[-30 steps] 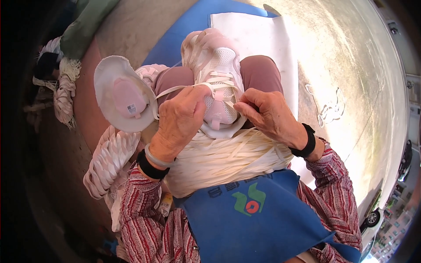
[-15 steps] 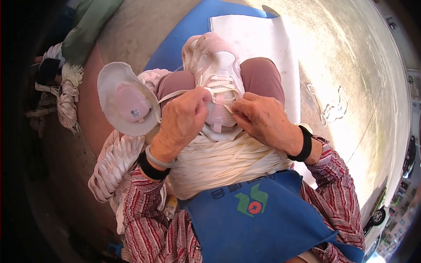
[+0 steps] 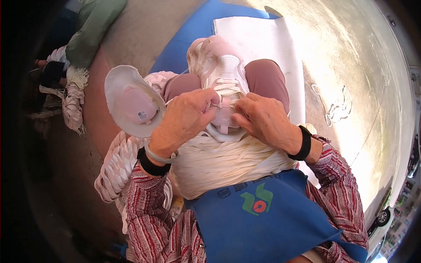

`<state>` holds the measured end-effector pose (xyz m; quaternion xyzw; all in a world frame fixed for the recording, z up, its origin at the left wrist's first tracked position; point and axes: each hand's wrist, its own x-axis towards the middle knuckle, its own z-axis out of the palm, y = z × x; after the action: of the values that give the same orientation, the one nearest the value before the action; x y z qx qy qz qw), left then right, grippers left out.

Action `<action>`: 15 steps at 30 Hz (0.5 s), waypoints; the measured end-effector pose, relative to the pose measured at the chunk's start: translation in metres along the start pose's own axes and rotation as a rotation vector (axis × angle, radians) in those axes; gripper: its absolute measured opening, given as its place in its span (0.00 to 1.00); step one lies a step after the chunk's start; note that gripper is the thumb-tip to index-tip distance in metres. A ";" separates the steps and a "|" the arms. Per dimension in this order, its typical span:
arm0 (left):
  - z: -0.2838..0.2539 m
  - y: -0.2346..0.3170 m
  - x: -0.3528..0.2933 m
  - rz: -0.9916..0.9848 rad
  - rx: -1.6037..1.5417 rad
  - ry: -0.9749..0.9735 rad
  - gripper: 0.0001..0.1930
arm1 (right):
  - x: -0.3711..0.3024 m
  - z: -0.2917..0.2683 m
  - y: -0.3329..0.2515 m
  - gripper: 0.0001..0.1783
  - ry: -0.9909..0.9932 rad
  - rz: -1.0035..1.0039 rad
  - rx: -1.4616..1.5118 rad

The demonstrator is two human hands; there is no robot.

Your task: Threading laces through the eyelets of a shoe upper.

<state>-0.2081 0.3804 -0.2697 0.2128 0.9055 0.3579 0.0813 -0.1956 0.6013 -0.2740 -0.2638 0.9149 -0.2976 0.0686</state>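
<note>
A pale pink and white shoe upper (image 3: 228, 72) lies between my knees, its collar towards me and its front partly crossed by a cream shoelace (image 3: 226, 87). My left hand (image 3: 186, 115) is closed at the left eyelet edge, a bit of lace pinched at its fingertips. On the opposite edge my right hand (image 3: 263, 117) has thumb and fingers pressed together against the upper; what they hold is hidden. Beneath both wrists a thick bundle of cream laces (image 3: 219, 162) lies across my lap. Another upper (image 3: 112, 98), its pale inner side showing, rests by my left knee.
More pink-white uppers (image 3: 115, 168) are stacked at my left side. A blue apron (image 3: 245, 219) covers my lap. Loose laces (image 3: 337, 109) lie on the floor at right. White sheeting (image 3: 263, 39) over blue material lies ahead. Another person's things are at far left.
My left hand has shifted in towards the shoe's lacing, with its fingertips now at the eyelet edge. My right hand stays at the other edge with its fingers slightly more curled. The view has shifted slightly.
</note>
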 end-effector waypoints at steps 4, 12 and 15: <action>0.004 -0.007 -0.013 -0.014 -0.082 0.037 0.08 | 0.001 0.010 0.002 0.10 -0.047 -0.028 0.017; 0.011 0.017 -0.004 -0.007 0.218 -0.082 0.06 | -0.014 0.001 0.000 0.11 -0.088 -0.030 -0.055; 0.010 0.027 0.001 -0.047 0.334 -0.118 0.04 | -0.012 0.005 0.004 0.09 -0.036 -0.049 -0.103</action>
<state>-0.1971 0.4039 -0.2586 0.2230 0.9507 0.1873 0.1062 -0.1856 0.6081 -0.2807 -0.2947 0.9209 -0.2470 0.0640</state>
